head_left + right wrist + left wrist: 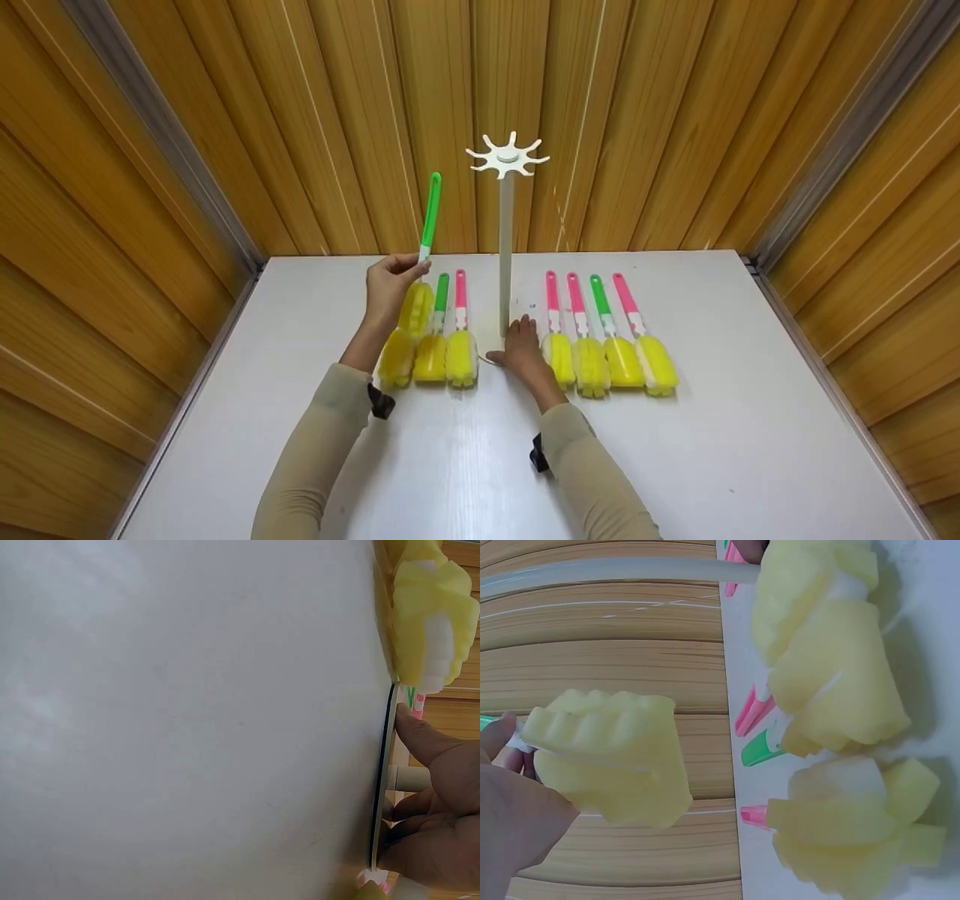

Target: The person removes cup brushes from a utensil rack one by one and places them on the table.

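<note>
My left hand (390, 289) pinches a sponge bottle brush (431, 214) at the white neck below its green handle. The brush stands upright with the handle on top, and its yellow sponge head (615, 757) hangs below my fingers, off the table in the left wrist view. At the middle is a white stand with an upright pole (505, 247) and a spoked top (508, 156) whose slots hold nothing. My right hand (525, 352) presses on the stand's thin round base (382, 772), thumb and fingers spread beside the foot of the pole.
Left of the pole lie a pink-handled brush (461, 358), a green-handled brush (431, 358) and another sponge head (396, 358). Several more brushes (592, 367) lie in a row on the right. Wood-look panels (337, 112) enclose the white table (735, 450).
</note>
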Available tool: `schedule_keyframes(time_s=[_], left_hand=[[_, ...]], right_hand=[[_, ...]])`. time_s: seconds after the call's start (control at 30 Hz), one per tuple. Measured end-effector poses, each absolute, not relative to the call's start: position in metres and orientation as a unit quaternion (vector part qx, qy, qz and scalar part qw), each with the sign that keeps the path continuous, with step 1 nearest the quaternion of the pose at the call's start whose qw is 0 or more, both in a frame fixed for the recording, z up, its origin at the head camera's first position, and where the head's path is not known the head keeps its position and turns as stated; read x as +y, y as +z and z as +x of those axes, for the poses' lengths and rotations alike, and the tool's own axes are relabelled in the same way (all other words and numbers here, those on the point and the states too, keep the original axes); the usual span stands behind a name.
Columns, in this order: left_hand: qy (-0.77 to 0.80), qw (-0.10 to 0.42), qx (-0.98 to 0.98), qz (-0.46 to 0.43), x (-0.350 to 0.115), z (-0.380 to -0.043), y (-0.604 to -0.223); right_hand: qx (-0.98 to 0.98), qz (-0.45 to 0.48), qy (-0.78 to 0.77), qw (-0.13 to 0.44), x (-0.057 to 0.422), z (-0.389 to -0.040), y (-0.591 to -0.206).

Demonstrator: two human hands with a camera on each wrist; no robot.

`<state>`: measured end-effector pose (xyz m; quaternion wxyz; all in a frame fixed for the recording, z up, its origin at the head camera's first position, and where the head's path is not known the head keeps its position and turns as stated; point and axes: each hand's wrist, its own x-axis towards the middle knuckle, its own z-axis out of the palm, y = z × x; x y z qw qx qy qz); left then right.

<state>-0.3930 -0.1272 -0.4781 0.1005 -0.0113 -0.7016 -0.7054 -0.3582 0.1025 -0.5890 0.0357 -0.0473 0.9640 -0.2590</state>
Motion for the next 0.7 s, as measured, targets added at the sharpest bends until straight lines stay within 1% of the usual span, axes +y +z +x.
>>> schedule_keyframes(time_s=[0.23,0.7], left_hand=[[-0.678,0.115,-0.726,-0.003,-0.132,-0.391,-0.479],[-0.668,0.113,-0.734,0.046,-0.151,-0.387,-0.49]], right_hand=[[0.96,-0.041,-0.272,0.044,0.104,-0.358,-0.589],[0.962,-0.047,-0.266,0.042,0.104,-0.359,-0.592]])
